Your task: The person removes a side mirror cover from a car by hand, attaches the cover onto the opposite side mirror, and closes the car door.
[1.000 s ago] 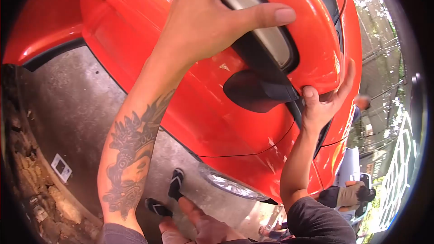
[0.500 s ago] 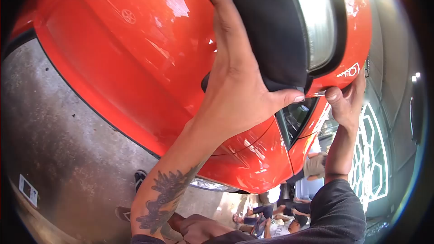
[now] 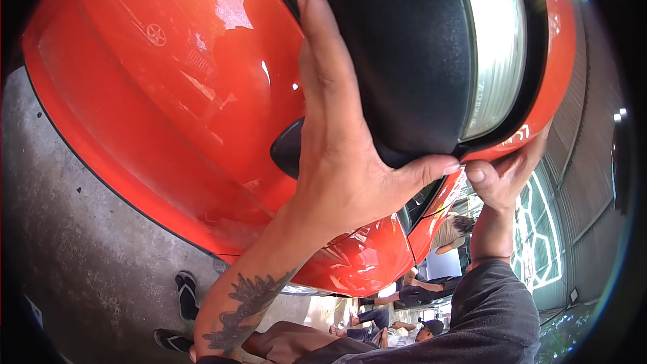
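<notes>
A car's side mirror fills the upper middle, with a black housing, a clear ribbed lamp strip and a red outer cover. My left hand wraps the black housing, its fingers stretched along one side and its thumb along the lower edge. My right hand grips the end of the red cover; its thumb is close to my left thumb, and its other fingers are mostly hidden behind the cover. The mirror sits beside the red car body.
Sandalled feet stand on the concrete floor at lower left. Several people sit in the background at the bottom. A person in a tan top is beyond my right arm. Hexagonal white lights hang at right.
The mirror appears larger and nearer as the view shifts. My thumbs have come closer together along its lower edge. Both hands stay on the mirror.
</notes>
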Demonstrator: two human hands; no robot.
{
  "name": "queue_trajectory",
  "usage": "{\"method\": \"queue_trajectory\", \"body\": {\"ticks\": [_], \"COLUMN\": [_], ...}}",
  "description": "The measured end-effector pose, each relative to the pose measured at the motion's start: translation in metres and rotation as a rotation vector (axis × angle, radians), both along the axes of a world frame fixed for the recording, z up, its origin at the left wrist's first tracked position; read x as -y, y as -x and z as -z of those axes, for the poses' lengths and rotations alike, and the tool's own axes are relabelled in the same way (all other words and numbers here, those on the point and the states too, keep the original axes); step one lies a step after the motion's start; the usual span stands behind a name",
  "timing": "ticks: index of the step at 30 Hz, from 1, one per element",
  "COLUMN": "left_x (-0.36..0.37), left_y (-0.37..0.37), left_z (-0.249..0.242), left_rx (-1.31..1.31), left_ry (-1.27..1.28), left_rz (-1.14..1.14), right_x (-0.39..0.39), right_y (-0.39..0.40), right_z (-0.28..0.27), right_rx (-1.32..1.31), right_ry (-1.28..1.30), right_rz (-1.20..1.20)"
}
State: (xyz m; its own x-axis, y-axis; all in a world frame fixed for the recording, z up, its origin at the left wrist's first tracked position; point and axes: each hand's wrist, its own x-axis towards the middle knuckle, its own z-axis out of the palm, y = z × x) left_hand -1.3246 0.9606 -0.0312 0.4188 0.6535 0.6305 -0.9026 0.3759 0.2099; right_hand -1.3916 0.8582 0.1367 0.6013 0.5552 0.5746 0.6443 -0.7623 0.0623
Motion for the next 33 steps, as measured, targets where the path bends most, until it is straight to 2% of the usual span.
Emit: {"method": "queue_trajectory", "body": {"ticks": [5,6,8,15,16,18,21,24,25,27,28,30,33], "left_x": [-0.005,-0.005,-0.001,0.005,0.009,0.016,0.022,0.015,0.013,0.009,0.006,0.005,0.006], "left_y": [0.000,0.003,0.001,0.003,0.002,-0.004,-0.004,0.003,0.006,0.006,0.007,0.007,0.006], "left_z": [-0.001,0.000,0.003,0.004,0.003,0.004,0.006,0.006,0.007,0.006,0.007,0.009,0.012], "left_rx": [-0.141,-0.138,-0.042,-0.034,-0.014,0.003,-0.002,-0.077,-0.095,-0.098,-0.108,-0.152,-0.157], "left_ry": [-0.095,-0.094,-0.052,-0.092,-0.029,0.035,0.035,-0.021,-0.033,-0.013,-0.024,-0.087,-0.052], "left_rz": [-0.106,-0.104,0.047,-0.069,-0.073,-0.076,-0.086,-0.103,-0.062,0.077,0.068,0.014,0.009], "right_x": [0.003,0.001,-0.005,-0.009,-0.007,-0.003,-0.003,-0.008,-0.009,-0.013,-0.012,-0.011,-0.016], "right_y": [-0.004,-0.001,-0.002,-0.008,-0.008,-0.012,-0.019,-0.018,-0.018,-0.020,-0.019,-0.018,-0.017], "right_z": [-0.003,-0.002,0.001,0.011,0.009,0.006,0.014,0.013,0.007,0.011,0.014,0.012,0.016], "right_rx": [-0.048,-0.046,-0.037,-0.017,-0.016,0.035,0.119,0.038,0.079,0.026,-0.008,-0.017,0.001], "right_ry": [0.007,0.008,-0.004,-0.085,-0.085,0.079,0.061,0.035,0.171,0.101,0.048,0.103,0.040], "right_rz": [-0.013,-0.011,-0.046,-0.114,-0.112,-0.120,-0.167,-0.154,-0.157,-0.150,-0.114,-0.129,-0.086]}}
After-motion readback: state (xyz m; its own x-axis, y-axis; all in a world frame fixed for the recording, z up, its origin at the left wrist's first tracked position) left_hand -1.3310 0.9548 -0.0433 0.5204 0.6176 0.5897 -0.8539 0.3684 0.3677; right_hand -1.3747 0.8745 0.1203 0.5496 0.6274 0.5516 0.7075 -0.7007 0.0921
